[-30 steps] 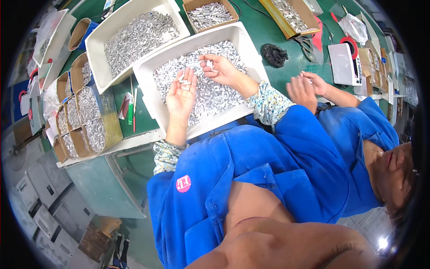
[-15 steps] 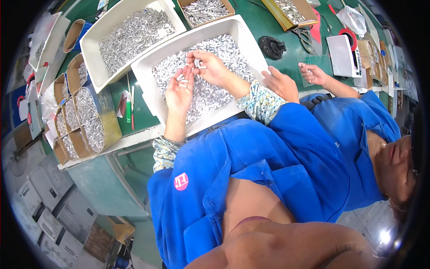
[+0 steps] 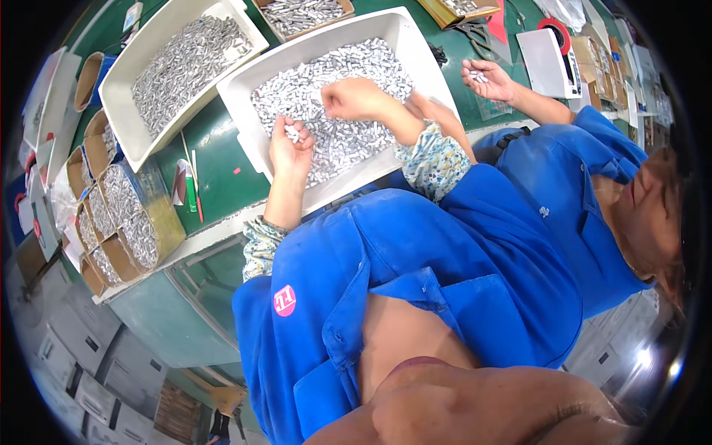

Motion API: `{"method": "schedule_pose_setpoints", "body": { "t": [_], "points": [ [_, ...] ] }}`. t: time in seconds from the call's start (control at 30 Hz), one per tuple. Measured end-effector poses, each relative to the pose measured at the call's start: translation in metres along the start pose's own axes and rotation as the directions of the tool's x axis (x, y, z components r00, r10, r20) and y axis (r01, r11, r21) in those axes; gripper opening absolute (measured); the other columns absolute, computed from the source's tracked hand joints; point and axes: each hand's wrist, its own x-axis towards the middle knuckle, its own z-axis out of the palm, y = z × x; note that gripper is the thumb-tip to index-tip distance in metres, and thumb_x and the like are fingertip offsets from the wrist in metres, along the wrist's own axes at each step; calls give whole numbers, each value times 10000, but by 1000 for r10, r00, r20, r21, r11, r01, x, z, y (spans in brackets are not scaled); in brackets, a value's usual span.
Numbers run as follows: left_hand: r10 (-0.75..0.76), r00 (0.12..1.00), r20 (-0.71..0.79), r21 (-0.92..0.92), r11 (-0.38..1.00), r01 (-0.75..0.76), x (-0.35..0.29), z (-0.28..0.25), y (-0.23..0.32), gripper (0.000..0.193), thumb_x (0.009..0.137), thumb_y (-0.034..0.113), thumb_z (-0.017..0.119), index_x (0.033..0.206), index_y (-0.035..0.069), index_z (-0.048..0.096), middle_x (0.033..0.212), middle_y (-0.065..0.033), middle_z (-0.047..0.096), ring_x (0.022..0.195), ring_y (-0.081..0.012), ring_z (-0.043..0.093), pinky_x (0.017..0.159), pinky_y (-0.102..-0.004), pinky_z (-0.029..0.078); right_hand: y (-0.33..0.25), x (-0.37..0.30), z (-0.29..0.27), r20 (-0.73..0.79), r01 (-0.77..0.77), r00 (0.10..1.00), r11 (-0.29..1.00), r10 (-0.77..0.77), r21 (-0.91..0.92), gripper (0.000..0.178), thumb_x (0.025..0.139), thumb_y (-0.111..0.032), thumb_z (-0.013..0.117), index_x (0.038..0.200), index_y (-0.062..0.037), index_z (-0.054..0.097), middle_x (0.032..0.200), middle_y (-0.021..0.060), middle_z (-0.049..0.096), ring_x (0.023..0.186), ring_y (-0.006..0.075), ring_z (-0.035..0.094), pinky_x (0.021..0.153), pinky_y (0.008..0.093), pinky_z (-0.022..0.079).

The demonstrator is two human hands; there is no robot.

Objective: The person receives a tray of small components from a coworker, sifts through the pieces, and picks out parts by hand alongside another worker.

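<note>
A white plastic tub (image 3: pixel 248 152) in front of me is filled with small silvery-white cylindrical pieces (image 3: pixel 371 67). Above its left part is my left hand (image 3: pixel 291 148), palm up with fingers curled around a few of these small cylinders. My right hand (image 3: pixel 352 99) is over the middle of the tub, its fingers bent and pressed together. Whatever it may hold is hidden behind the fingers. The two hands are apart.
A second white tub (image 3: pixel 122 111) of metal pieces adjoins at the left, near a divided cardboard box (image 3: pixel 137 252). A co-worker's hand (image 3: pixel 486 78) holds small pieces at the right; their other hand (image 3: pixel 445 122) reaches over my tub's right rim. Pliers (image 3: pixel 475 37) lie beyond.
My hands have drawn apart: the right moved right, off the left palm, and its fingers closed. The left hand's fingers curled in. The co-worker's near hand moved into the tub.
</note>
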Motion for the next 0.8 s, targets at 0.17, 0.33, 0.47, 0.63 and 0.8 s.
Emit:
{"method": "schedule_pose_setpoints", "body": {
  "t": [0.17, 0.33, 0.47, 0.63, 0.8],
  "points": [
    [99, 992, -74, 208, 975, -82, -8, 4, 5, 230, 915, 262, 361, 839, 57, 431, 672, -41, 419, 513, -111, 361, 406, -202, 275, 0, -16, 39, -25, 17, 999, 981, -23, -192, 125, 628, -136, 629, 748, -107, 608, 727, 87, 616, 754, 267, 606, 628, 385, 476],
    [-24, 1000, -4, 245, 969, 24, -11, -7, 2, 189, 906, 225, 374, 845, 55, 430, 600, -22, 388, 452, -96, 305, 369, -207, 236, 9, -8, 57, -36, -196, 980, 909, 197, -368, 123, 663, -78, 567, 774, -64, 616, 721, 125, 618, 726, 272, 616, 611, 369, 491],
    [-26, 1000, -7, 274, 961, 27, -11, -13, 0, 178, 903, 224, 382, 848, 64, 435, 619, -23, 401, 468, -100, 335, 384, -203, 251, 15, -8, 63, -55, -143, 990, 920, 132, -365, 120, 671, -60, 527, 780, -46, 575, 675, 137, 600, 677, 277, 610, 583, 368, 484],
    [-73, 991, -112, 272, 957, 101, -10, -5, -4, 208, 906, 276, 387, 866, 82, 452, 680, -27, 460, 539, -119, 406, 431, -213, 307, 16, -22, 59, -104, -148, 987, 959, 126, -243, 96, 664, -47, 532, 758, -34, 549, 671, 143, 589, 674, 289, 600, 589, 391, 470],
    [-121, 988, -92, 308, 940, 144, -7, -8, -5, 214, 900, 267, 384, 861, 78, 478, 739, -54, 522, 618, -144, 473, 506, -251, 366, 18, -25, 62, -143, -169, 979, 971, 146, -168, 118, 709, -81, 500, 780, -43, 586, 745, 158, 608, 764, 302, 602, 656, 392, 476]
  ]
}}
